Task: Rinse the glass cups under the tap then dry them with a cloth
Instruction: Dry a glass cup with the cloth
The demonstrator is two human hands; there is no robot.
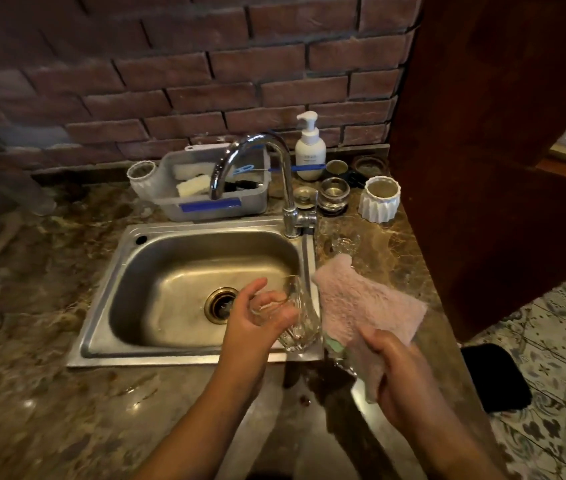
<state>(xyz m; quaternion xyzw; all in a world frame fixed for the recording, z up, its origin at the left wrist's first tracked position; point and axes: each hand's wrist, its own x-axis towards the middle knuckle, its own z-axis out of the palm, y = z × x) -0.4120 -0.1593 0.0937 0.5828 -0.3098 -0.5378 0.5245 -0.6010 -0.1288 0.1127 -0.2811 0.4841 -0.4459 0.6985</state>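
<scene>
A: Nearest first?
B: Right hand (402,379), low right. Fingers curled tight round a pink cloth (368,303). The cloth stands up out of the grip, over the counter (49,393) just right of the sink (184,356) rim.

A: Left hand?
B: Left hand (253,317) wraps a glass (300,323), thumb and fingers curled about it. The glass is tilted and held above the sink's front right corner.

A: Cloth on the glass?
B: Just beside it. Touching or not, cannot tell.

A: Any other glass?
B: One more, a second glass (345,244), upright on the counter right of the tap (260,143) base, beyond the cloth.

A: Tap?
B: Chrome gooseneck at the sink's back right corner, spout arched left over the basin. The drain (221,304) sits just left of the left hand.

A: Behind?
B: A grey tray (212,202) with sponges, a soap bottle (310,147) and a white ribbed pot (380,199), all along a brick wall (170,71).
</scene>
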